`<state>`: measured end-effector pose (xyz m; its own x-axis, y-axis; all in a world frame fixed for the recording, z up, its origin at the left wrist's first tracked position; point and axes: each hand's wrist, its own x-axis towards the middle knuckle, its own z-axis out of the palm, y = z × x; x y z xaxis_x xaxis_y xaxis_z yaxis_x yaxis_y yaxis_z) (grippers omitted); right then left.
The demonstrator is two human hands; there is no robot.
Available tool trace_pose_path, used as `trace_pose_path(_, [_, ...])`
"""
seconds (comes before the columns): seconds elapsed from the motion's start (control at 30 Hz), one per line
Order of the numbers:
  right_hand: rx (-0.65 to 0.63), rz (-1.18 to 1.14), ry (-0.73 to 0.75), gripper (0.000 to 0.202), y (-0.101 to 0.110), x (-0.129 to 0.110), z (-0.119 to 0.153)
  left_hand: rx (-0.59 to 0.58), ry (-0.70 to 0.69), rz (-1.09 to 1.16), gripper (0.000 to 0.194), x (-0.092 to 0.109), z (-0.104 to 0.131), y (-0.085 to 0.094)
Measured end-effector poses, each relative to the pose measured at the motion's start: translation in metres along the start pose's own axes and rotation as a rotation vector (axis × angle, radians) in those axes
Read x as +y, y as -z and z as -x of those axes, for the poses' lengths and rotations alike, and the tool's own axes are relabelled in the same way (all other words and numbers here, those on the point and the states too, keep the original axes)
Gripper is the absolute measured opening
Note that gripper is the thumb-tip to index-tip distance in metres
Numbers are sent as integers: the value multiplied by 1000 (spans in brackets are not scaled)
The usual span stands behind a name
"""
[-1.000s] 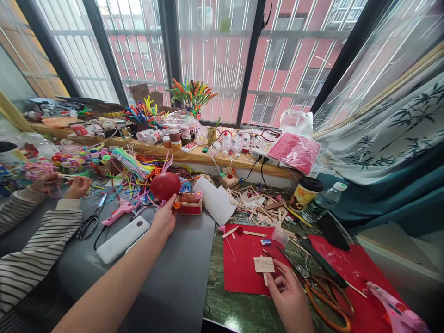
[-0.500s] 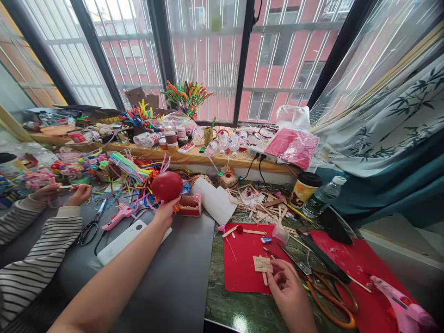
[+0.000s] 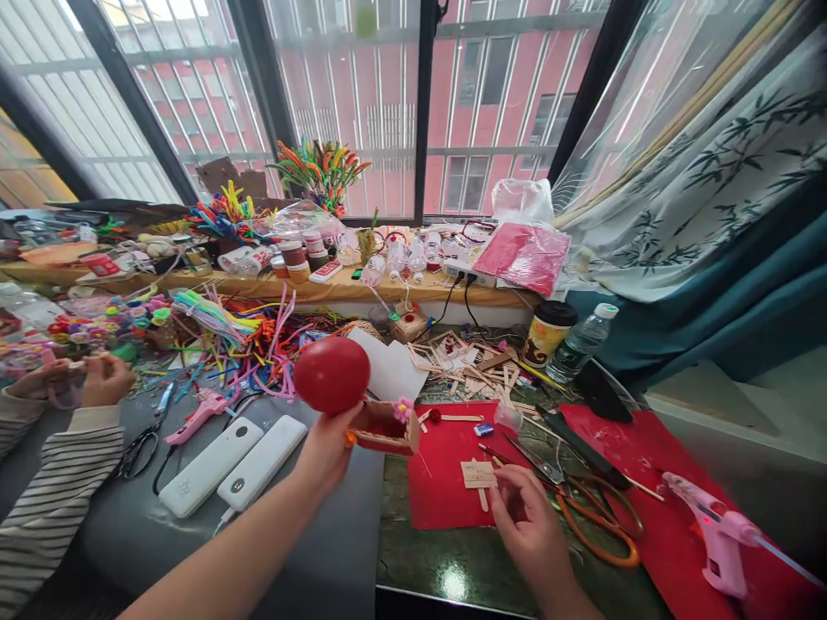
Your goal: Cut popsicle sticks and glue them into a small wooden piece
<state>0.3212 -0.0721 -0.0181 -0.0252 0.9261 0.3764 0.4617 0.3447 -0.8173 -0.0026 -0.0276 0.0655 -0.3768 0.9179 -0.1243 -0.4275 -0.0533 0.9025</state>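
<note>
My left hand [image 3: 326, 449] is closed round the near end of a small reddish-brown open box [image 3: 393, 439], holding it up over the table. A pink flower sits on the box's corner, and a round red balloon [image 3: 332, 375] rises just above my fingers; how it joins the box is hidden. Between the thumb and fingers of my right hand [image 3: 531, 512] is a small panel of craft sticks [image 3: 478, 474], with one stick jutting out below. It is over a red sheet [image 3: 439, 508], where an eraser [image 3: 483, 430] and loose sticks lie.
Orange-handled scissors [image 3: 600, 530] and a pink glue gun [image 3: 714, 525] are at right. A cup [image 3: 548, 331] and water bottle [image 3: 585, 340] stand behind. Two white power banks [image 3: 262, 465] lie left. Another person's hands [image 3: 107, 379] work at far left, near pipe cleaners [image 3: 220, 319].
My left hand has brought the box and balloon nearer and to the right, off the clutter. My right hand keeps its hold on the stick panel. The view has shifted rightward.
</note>
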Motion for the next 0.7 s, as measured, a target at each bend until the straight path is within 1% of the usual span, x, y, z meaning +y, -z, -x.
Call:
trace_pose_path(0.07, [2, 37, 85, 20, 2, -5, 2, -63, 62, 1, 31, -19, 12, -20])
trace_pose_path(0.13, [-28, 80, 146, 32, 3, -10, 4, -118, 105, -7, 33, -37, 18, -40])
trace_pose_path(0.2, [-81, 133, 180, 46, 2, -12, 4, -146, 116, 8, 39, -54, 20, -57])
trace_pose_path(0.27, [-120, 179, 194, 55, 0, -13, 3, -172, 120, 9, 43, -68, 21, -71])
trace_pose_path(0.33, [-133, 197, 202, 61, -1, -12, 1, -224, 144, -24, 45, -78, 20, -79])
trace_pose_path(0.4, [-134, 190, 203, 65, -2, -10, -1, -269, 190, -39, 49, -84, 19, -81])
trace_pose_path(0.5, [-140, 174, 191, 68, -3, -9, -3, -299, 234, -55, 53, -86, 11, -74])
trace_pose_path(0.6, [-130, 169, 162, 66, -4, -9, -3, -356, 222, -90, 50, -80, 0, -60])
trace_pose_path(0.7, [-85, 180, 113, 63, -4, -10, -4, -403, 215, -77, 47, -68, -9, -47])
